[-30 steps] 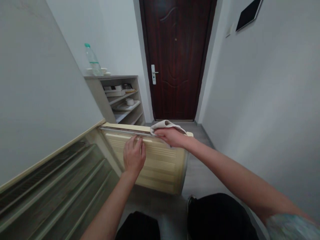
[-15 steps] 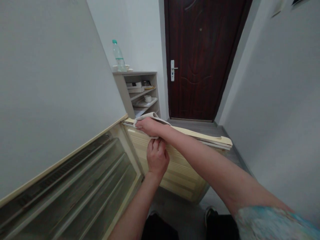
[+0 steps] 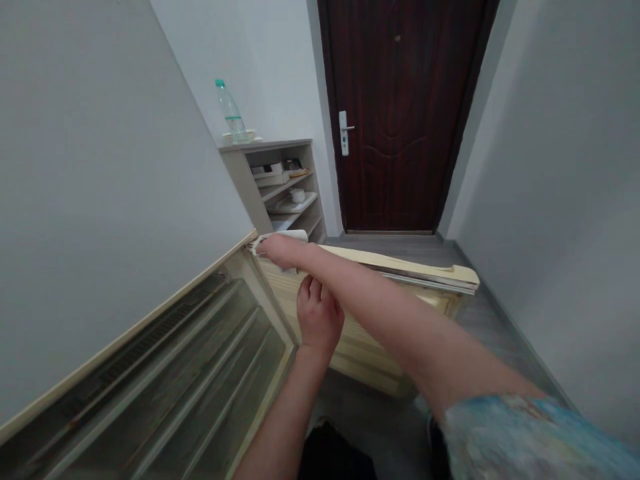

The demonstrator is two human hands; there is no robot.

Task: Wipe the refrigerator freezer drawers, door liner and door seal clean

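My right hand [image 3: 278,249] presses a white cloth [image 3: 285,236] onto the top edge of an open cream cabinet door [image 3: 395,267], at the end near the hinge; the fingers are closed on the cloth. My left hand [image 3: 319,316] rests below my right forearm against the slatted face of the door [image 3: 360,340], fingers curled on it. The open cabinet's interior shelves [image 3: 165,380] lie to the lower left.
A grey shelf unit [image 3: 280,190] with boxes and a bowl stands by the left wall, with a plastic bottle [image 3: 229,112] on top. A dark wooden door [image 3: 400,113] closes the narrow hallway ahead. Grey floor [image 3: 480,313] runs along the right wall.
My right hand has slid the cloth leftward along the door's top edge, from its outer end to the hinge end. My left hand has stayed on the door's face.
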